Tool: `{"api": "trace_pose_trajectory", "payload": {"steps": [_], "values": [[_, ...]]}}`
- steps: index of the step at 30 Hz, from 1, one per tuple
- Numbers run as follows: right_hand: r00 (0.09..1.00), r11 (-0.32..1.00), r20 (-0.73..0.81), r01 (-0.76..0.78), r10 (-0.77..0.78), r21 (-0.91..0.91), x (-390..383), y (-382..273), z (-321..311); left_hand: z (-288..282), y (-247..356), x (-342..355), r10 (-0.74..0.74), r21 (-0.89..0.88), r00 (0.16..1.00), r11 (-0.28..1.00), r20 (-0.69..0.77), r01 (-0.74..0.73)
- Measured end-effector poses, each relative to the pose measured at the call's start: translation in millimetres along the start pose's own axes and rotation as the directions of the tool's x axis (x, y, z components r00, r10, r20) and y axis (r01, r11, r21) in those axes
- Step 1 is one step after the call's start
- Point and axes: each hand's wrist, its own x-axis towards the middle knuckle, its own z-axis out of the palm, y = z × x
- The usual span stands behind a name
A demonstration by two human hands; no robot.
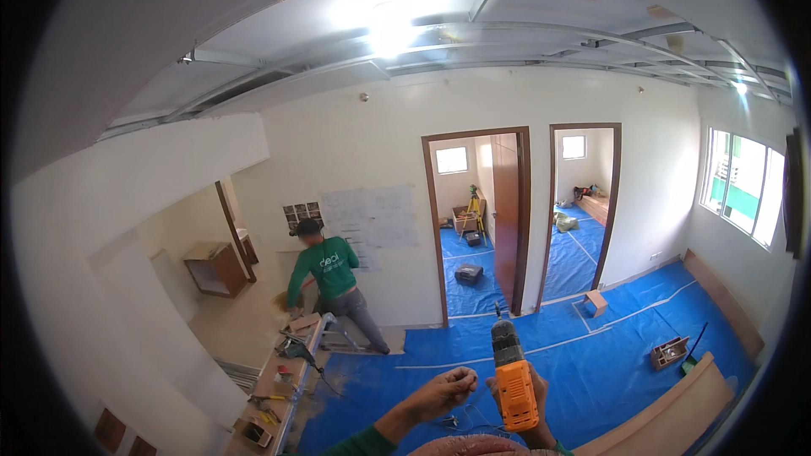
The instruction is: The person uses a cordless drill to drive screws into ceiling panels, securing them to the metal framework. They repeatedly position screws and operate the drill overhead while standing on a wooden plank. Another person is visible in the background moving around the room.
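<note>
My right hand point(539, 388) is wrapped around an orange and black cordless drill point(515, 384). The drill is held upright in front of me, its bit pointing up and away. Just left of it, my left hand point(443, 394) is raised with the fingertips pinched together. Whatever those fingers hold, if anything, is too small to make out. A small gap separates the left hand from the drill.
A person in green point(334, 266) leans by a workbench point(274, 384) holding a corded power tool point(300, 350). Blue sheeting point(380, 384) covers the floor. Metal framing point(490, 29) hangs overhead. A curved board point(663, 409) and a wooden tool box point(669, 353) are at right.
</note>
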Motion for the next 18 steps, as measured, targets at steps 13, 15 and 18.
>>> {"api": "trace_pose_trajectory", "payload": {"steps": [13,15,18], "values": [[0.949,0.888,0.258,-0.27,0.18,0.372,7,71,-24,30,-43,21,-0.067,0.025,0.982,0.997,-0.174,0.073],[0.917,0.863,0.278,-0.372,0.285,0.342,9,100,-31,49,-44,26,-0.087,-0.03,0.971,0.996,-0.224,0.082],[0.962,0.963,0.265,-0.133,0.069,0.233,10,105,-42,17,-70,37,-0.131,-0.141,0.984,0.983,-0.123,0.113]]}}
